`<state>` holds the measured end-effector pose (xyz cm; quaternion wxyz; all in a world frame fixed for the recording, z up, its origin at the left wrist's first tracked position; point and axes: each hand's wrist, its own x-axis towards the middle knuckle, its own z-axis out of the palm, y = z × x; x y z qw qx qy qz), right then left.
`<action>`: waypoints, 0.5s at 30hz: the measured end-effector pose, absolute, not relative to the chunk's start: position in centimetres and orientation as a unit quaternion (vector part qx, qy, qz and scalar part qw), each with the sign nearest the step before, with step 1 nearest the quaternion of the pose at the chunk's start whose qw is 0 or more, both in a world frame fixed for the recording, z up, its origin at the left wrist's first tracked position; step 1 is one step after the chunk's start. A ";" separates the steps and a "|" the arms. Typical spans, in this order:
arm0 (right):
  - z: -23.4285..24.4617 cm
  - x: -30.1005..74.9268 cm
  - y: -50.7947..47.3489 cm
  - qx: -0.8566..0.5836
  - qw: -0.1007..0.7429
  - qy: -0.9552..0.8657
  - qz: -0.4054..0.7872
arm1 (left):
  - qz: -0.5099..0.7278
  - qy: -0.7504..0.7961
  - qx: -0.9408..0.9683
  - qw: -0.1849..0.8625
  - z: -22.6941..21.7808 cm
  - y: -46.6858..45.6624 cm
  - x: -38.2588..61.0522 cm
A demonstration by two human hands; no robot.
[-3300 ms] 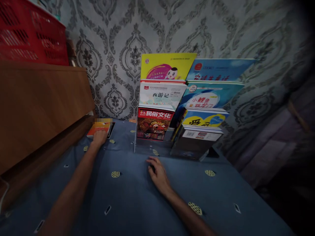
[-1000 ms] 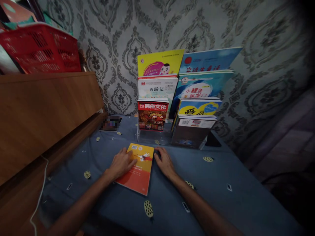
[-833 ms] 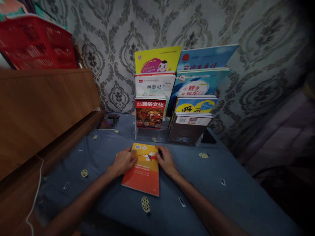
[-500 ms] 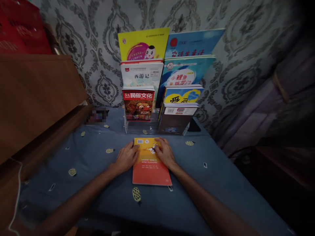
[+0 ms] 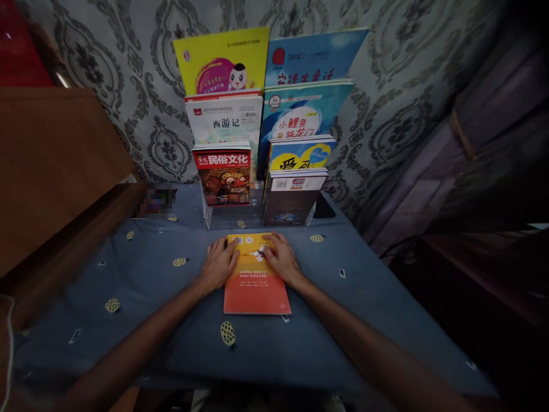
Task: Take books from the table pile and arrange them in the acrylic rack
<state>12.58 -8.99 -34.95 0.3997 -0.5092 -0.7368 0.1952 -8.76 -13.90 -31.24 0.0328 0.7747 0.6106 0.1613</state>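
Note:
An orange and yellow book [image 5: 256, 286] lies flat on the blue cloth [image 5: 154, 297], just in front of a clear tiered rack [image 5: 227, 216]. My left hand [image 5: 220, 264] rests on the book's upper left edge, fingers lying flat. On the upper right part of the cover lies my right hand [image 5: 279, 258], fingers spread. The rack holds several upright books, among them a red one [image 5: 223, 176] at the front left and a dark one [image 5: 291, 197] at the front right.
A wooden cabinet [image 5: 55, 166] rises along the left side. A small blurred object [image 5: 154, 201] lies on the cloth at the back left. Patterned grey wallpaper [image 5: 386, 103] stands behind the rack. The cloth drops off into darkness on the right.
My left hand fetched the orange book from the back left and slid it to the middle. Both hands turned it straight; my right hand moved onto its cover.

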 end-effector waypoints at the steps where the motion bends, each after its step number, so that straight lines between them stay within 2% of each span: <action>1: -34.9 13.0 -9.0 -0.509 0.399 -0.738 0.194 | 0.158 0.611 0.775 0.033 -31.2 -13.9 -8.4; 10: -34.3 17.1 -7.7 -0.519 0.392 -0.739 0.175 | 0.155 0.604 0.780 0.042 -31.3 -13.4 -5.7; 15: -34.8 20.7 -5.9 -0.557 0.368 -0.734 0.124 | 0.116 0.652 0.750 0.013 -32.2 -12.6 -9.4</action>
